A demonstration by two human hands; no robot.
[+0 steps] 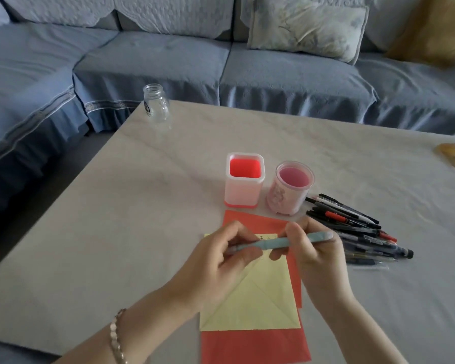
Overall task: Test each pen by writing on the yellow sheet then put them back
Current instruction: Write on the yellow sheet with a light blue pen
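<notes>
Marble-look table by a blue sofa: both hands, left hand and right hand, pinch a light-blue pen just above the yellow sheet. Pulling the cap too hard could fling it toward the pen pile right of the sheet.

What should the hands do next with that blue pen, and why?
Probably pull the cap off and lower the tip to the yellow sheet. Both hands, left hand and right hand, hold the light blue pen level above the paper, so it isn't writing yet. Both pen cups look empty.
</notes>
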